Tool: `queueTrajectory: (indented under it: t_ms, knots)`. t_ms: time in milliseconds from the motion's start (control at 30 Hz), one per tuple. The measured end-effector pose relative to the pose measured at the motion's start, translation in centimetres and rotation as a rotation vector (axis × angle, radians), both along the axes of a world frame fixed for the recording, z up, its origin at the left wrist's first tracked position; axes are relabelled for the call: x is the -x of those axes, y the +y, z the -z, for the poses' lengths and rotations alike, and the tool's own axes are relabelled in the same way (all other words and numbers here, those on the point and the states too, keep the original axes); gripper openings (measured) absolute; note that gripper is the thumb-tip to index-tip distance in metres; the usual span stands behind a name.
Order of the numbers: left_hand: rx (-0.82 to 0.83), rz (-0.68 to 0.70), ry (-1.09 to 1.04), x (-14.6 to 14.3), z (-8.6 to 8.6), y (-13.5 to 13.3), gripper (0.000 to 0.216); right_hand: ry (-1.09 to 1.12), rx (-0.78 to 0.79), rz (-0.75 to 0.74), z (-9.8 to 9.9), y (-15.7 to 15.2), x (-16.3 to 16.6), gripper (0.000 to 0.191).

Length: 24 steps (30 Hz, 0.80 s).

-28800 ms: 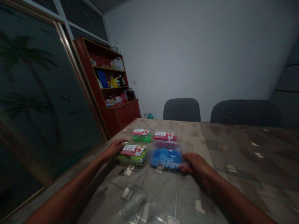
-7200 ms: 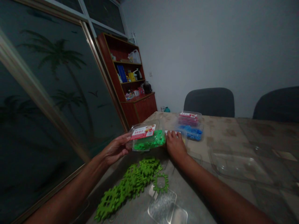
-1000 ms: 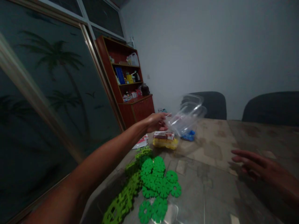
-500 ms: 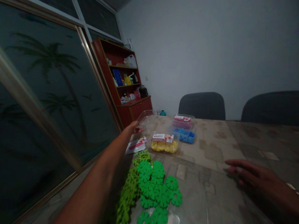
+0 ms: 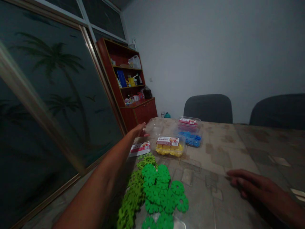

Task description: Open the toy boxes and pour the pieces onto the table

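My left hand reaches to the far left of the table and grips the near left side of a clear plastic box; part of the fingers is hidden. My right hand is open over the table at the right, fingers stretched out, holding nothing. A clear box of yellow pieces with a paper label stands near the left hand, beside a loose label card. Closer to me lie a pile of bright green notched discs and a row of olive-green pieces.
Behind the yellow pieces are a box of blue pieces and a labelled box of red pieces. Two dark chairs stand beyond the table. A wooden cabinet and sliding glass doors are to the left.
The clear box in my left hand has come down from a tilted position to the tabletop. My right hand has shifted slightly. The view has turned a little.
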<state>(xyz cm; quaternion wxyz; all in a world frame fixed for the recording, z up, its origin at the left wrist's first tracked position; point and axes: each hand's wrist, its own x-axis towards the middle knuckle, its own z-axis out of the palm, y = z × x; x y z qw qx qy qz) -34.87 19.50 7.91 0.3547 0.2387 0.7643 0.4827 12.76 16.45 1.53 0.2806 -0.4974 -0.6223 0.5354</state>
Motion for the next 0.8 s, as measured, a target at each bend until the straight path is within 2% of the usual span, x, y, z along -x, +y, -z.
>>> queueTrajectory:
  t_ms: [133,233,433,567,667,800]
  knots:
    - [0.012,0.039,0.106,0.8,0.2,-0.7,0.034,-0.019,-0.037,-0.023,0.3,0.1,-0.1,0.061]
    - [-0.004,0.103,0.259,1.8,0.9,-2.4,0.031,-0.015,-0.033,-0.008,1.0,0.3,-0.4,0.064]
    - [-0.014,0.44,0.489,3.9,3.9,-8.3,0.021,-0.001,-0.03,-0.043,2.5,0.8,-0.6,0.061]
    - [-0.072,0.582,0.609,5.2,5.6,-11.7,0.035,-0.076,-0.086,-0.088,2.9,1.1,-0.7,0.063]
    - [-0.098,0.631,0.675,6.1,5.9,-13.6,0.041,-0.105,-0.109,-0.11,3.3,1.3,-1.1,0.063]
    - [-0.081,0.645,0.746,6.8,4.8,-14.6,0.036,-0.089,-0.131,-0.109,3.6,1.3,-1.2,0.054]
